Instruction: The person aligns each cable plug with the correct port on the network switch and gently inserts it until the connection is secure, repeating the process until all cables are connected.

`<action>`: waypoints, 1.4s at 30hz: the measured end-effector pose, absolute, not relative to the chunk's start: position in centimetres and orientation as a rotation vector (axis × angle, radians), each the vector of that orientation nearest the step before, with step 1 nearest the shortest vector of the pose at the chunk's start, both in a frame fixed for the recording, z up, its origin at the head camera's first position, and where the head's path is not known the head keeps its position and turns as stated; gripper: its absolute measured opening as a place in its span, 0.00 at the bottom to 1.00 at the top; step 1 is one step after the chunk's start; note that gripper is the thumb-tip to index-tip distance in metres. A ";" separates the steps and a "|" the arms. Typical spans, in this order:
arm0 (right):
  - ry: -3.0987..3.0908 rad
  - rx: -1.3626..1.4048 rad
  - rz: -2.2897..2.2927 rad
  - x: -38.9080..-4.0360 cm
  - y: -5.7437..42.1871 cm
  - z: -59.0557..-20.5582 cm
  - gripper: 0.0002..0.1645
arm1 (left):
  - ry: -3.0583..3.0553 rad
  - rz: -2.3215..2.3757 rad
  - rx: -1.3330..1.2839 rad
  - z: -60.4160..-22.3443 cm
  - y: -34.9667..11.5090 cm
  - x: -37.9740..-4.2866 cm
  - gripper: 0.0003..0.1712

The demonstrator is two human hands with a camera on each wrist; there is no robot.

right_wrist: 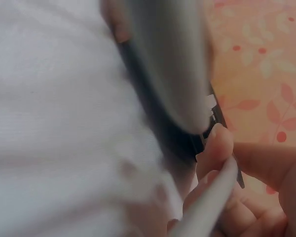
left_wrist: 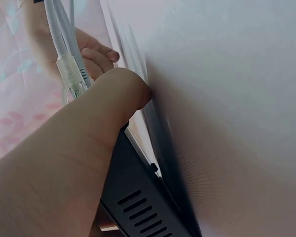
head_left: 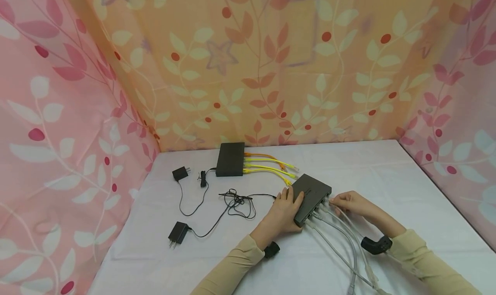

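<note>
A dark grey network switch (head_left: 313,192) sits tilted on the white table, its port side toward the right. My left hand (head_left: 282,211) grips its left end, with fingers on top and the thumb along the near side. Several light grey network cables (head_left: 329,242) run from its ports toward the near edge. At the far end of the port row, my right hand (head_left: 354,203) pinches one cable (right_wrist: 207,207) close to its plug. Fingers hide the plug, so I cannot tell how deep it sits. In the left wrist view, the slotted side of the switch (left_wrist: 133,187) shows beyond my wrist.
Behind stands a second black switch (head_left: 230,159) with several yellow and orange cables (head_left: 267,165). To the left lie two black power adapters (head_left: 180,173), one at the back and one nearer, plus a tangled cord (head_left: 236,202). Floral curtains (head_left: 263,71) close off the back and sides.
</note>
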State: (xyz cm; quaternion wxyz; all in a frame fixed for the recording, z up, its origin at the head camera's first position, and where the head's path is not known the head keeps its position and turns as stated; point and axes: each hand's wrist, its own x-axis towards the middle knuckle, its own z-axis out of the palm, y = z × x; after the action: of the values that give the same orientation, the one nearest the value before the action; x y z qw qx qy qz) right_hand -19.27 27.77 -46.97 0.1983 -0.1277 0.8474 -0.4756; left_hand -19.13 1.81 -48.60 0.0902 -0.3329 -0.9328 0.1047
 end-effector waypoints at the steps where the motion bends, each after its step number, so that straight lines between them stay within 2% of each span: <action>1: 2.354 -0.338 -1.337 -19.3 27.8 -46.9 0.24 | -2.771 0.316 -0.991 -48.6 1.8 -19.1 0.58; 14: 2.276 -0.368 -1.465 -20.1 28.2 -48.1 0.23 | -2.755 0.353 -1.008 -48.7 1.9 -19.4 0.58; 42: 2.260 -0.366 -1.455 -20.6 28.0 -47.8 0.23 | -2.707 0.401 -1.120 -48.2 1.7 -19.5 0.57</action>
State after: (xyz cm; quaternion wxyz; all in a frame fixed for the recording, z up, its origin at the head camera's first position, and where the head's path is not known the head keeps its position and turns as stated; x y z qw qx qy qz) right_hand -20.55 27.95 -47.77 0.2127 -0.1320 0.8141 -0.5240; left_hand -19.45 1.72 -48.17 0.0922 -0.3772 -0.9116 0.1349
